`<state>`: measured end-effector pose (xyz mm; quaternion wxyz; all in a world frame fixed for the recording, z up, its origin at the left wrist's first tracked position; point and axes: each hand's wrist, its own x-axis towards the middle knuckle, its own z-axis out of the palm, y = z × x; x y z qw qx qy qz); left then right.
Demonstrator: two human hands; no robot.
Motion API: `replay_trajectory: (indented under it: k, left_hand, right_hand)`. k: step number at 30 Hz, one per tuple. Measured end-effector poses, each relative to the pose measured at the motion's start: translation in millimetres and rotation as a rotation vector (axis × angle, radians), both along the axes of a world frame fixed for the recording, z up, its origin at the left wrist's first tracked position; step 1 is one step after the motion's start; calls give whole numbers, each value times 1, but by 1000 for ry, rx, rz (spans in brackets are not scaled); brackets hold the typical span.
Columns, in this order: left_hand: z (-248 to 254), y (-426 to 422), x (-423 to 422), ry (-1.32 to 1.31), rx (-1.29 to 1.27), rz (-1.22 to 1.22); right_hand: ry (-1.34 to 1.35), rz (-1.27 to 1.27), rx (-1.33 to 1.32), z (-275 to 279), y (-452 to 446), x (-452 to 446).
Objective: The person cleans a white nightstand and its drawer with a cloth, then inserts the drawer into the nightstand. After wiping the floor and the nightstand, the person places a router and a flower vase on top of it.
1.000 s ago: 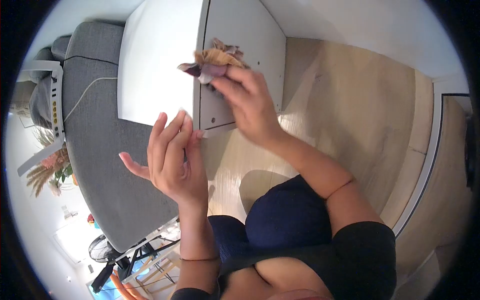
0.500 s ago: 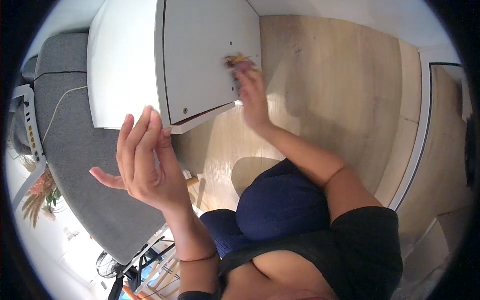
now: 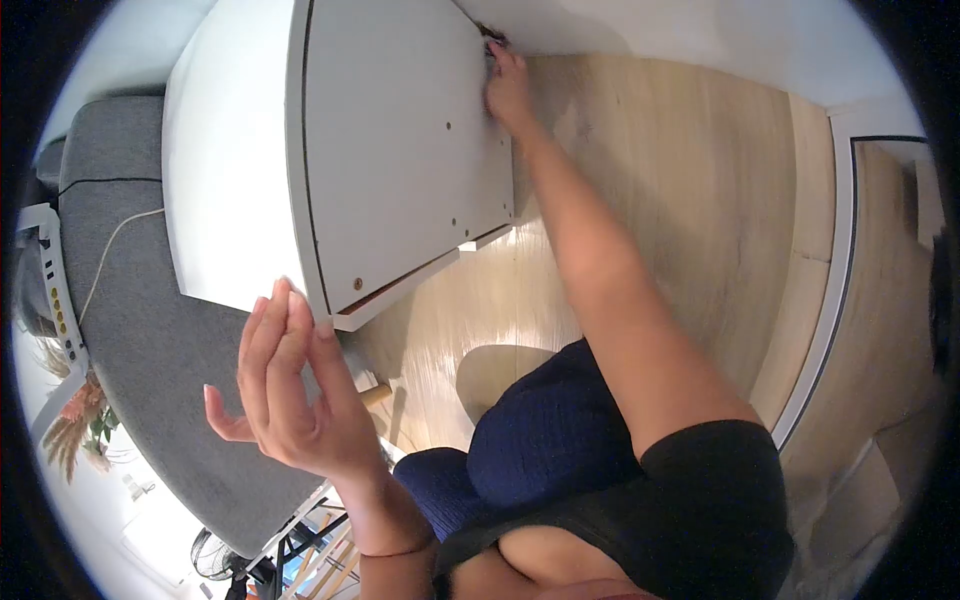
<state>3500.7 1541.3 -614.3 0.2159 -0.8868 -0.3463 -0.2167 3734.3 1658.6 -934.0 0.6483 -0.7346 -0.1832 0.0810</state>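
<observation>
A white cabinet point(image 3: 390, 140) stands tilted in view, its flat panel dotted with screw holes. My left hand point(image 3: 295, 400) is at the near corner, fingers and thumb drawn together on the edge, little finger stuck out. At the far edge, close to the wall, my right hand point(image 3: 510, 95) reaches out at nearly full arm's length. Its fingers are closed on a small crumpled rag point(image 3: 490, 36), dark in this light and mostly hidden by the hand and the cabinet.
Left of the cabinet runs a grey upholstered seat point(image 3: 120, 260) with a thin cable across it. Wood-look floor point(image 3: 660, 200) lies to the right, bounded by a white wall point(image 3: 680, 30) and a framed glass door or mirror point(image 3: 880, 260). A fan point(image 3: 212, 553) stands at lower left.
My right hand has moved with the rag from the panel's near part to its far edge by the wall. The view has shifted; my left hand stays at the cabinet corner.
</observation>
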Motion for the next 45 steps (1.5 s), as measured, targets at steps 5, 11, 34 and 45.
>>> replay_trajectory:
  k: [5, 11, 34, 45]
  left_hand:
    - [3, 1, 0, -5, -27, -11]
    - [-2, 1, -2, -46, -15, -15]
    - [-48, 14, -224, -160, -327, 358]
    - [23, -13, -276, -149, -725, 462]
  right_hand:
    - [86, 221, -271, -42, -34, -15]
    - [436, 911, -509, -32, -169, -124]
    - [-627, 1259, -182, 370, -181, -181]
    - [-509, 1570, -549, 342, -106, -292]
